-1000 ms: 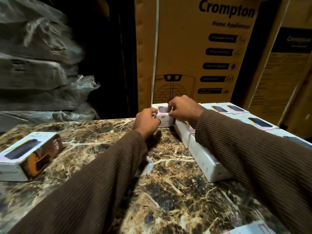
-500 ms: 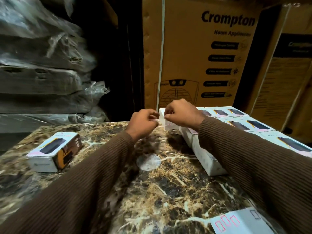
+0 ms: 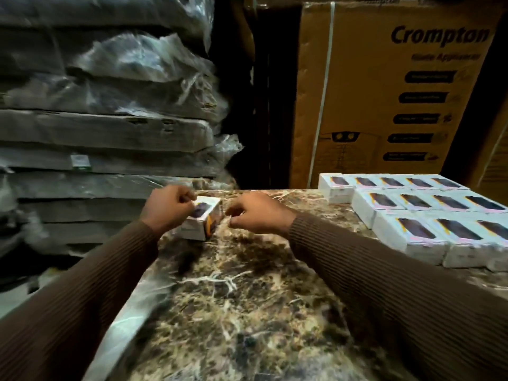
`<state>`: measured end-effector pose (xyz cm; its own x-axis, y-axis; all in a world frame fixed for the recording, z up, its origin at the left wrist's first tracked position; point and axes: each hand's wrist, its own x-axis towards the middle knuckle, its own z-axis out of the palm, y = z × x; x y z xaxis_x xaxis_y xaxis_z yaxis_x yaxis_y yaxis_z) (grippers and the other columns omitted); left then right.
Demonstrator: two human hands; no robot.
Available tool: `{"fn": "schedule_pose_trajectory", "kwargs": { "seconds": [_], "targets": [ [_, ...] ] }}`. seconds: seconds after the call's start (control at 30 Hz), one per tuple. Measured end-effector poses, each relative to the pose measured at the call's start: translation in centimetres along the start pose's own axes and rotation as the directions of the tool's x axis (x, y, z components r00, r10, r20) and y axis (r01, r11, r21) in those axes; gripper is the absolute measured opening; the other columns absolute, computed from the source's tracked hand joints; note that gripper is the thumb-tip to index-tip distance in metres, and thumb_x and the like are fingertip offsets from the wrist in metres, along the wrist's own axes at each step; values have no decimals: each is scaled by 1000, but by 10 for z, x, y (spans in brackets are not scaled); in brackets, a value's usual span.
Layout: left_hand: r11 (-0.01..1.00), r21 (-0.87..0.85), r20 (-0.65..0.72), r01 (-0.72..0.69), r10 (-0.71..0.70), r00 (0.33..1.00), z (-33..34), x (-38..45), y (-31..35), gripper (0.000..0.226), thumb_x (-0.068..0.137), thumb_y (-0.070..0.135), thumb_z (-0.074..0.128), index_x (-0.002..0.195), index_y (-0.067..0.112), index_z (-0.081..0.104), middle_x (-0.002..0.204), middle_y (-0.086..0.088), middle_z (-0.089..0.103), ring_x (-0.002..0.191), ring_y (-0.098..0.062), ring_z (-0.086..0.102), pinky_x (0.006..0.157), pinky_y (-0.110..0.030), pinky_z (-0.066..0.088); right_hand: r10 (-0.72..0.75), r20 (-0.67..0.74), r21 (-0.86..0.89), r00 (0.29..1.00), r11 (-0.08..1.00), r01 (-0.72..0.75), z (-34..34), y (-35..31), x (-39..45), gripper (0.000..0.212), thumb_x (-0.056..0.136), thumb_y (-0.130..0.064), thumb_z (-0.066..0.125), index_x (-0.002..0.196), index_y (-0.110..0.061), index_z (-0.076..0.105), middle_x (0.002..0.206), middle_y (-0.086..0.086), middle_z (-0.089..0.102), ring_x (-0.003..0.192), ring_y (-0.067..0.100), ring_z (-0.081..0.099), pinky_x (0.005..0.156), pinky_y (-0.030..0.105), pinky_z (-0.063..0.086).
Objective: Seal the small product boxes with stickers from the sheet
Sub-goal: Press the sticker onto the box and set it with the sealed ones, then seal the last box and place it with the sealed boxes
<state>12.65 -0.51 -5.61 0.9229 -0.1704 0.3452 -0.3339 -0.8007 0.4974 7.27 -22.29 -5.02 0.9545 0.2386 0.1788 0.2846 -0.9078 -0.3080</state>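
Near edge of marble table (image 3: 247, 312) smeared by motion blur; both brown sleeves cut off at the frame's bottom corners. Sticker sheet nowhere visible. Further in, left hand (image 3: 167, 207) curled over the near top edge of a single small box (image 3: 204, 220), fingers pinching there; sticker under them too blurred to make out. White box, dark picture on top, orange side panel, resting on the table. Just right of it, apart, right hand (image 3: 258, 215), fingers loosely curled, holding nothing. Far right, rows of matching boxes (image 3: 417, 215), cut off by the frame. Behind, large cardboard carton (image 3: 371, 105) and plastic-wrapped stacks (image 3: 104, 111).
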Motion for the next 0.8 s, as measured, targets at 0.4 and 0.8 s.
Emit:
{"fn": "schedule_pose_trajectory", "kwargs": {
  "seconds": [0.4, 0.8],
  "targets": [
    [955, -265, -6, 134, -140, 990, 19, -10, -35, 18, 90, 12, 71, 102, 20, 81, 97, -3, 78, 97, -24, 72, 88, -35, 59, 146, -99, 344, 984, 933, -104, 52, -20, 32, 31, 96, -16, 70, 126, -16, 75, 127, 5, 74, 116, 21, 67, 102, 35, 54],
    [866, -495, 96, -78, 144, 985, 27, -81, 63, 12, 81, 37, 79, 88, 27, 79, 80, 6, 77, 78, -18, 72, 79, -54, 64, 150, -172, 295, 974, 951, -94, -26, 24, -111, 12, 95, -22, 70, 102, -21, 80, 88, -4, 78, 83, 12, 75, 82, 47, 62]
  ]
}}
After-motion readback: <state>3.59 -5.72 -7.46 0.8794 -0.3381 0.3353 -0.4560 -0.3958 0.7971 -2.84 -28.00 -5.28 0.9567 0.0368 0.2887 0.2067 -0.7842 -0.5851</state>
